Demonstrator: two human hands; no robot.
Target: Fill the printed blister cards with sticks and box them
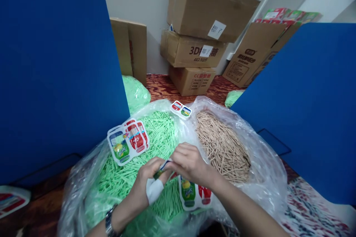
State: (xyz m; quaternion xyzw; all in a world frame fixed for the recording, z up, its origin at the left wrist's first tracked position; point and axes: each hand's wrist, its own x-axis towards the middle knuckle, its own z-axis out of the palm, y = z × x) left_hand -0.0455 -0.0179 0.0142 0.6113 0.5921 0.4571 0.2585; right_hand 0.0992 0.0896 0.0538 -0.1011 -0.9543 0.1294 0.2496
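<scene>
My left hand (152, 177) is closed around a small white packet (154, 191) with a coloured printed front, tilted so that most of it is hidden by the fingers. My right hand (189, 161) pinches the same packet at its upper edge, thumb and fingers meeting those of the left. Both hands are over a clear plastic bag of thin green sticks (160, 129). Below the right wrist lies a packet with green and red can pictures (189, 192), partly covered by the arm. A stack of similar packets (129, 141) rests on the green sticks at the left.
A second clear bag holds light brown sticks (222, 146). Between the bags lies a small two-part packet (180, 110). Blue panels (55, 63) flank both sides. Stacked cartons (194, 52) stand behind, with an open carton (250, 53) of packets at right. Another packet (12, 200) sits far left.
</scene>
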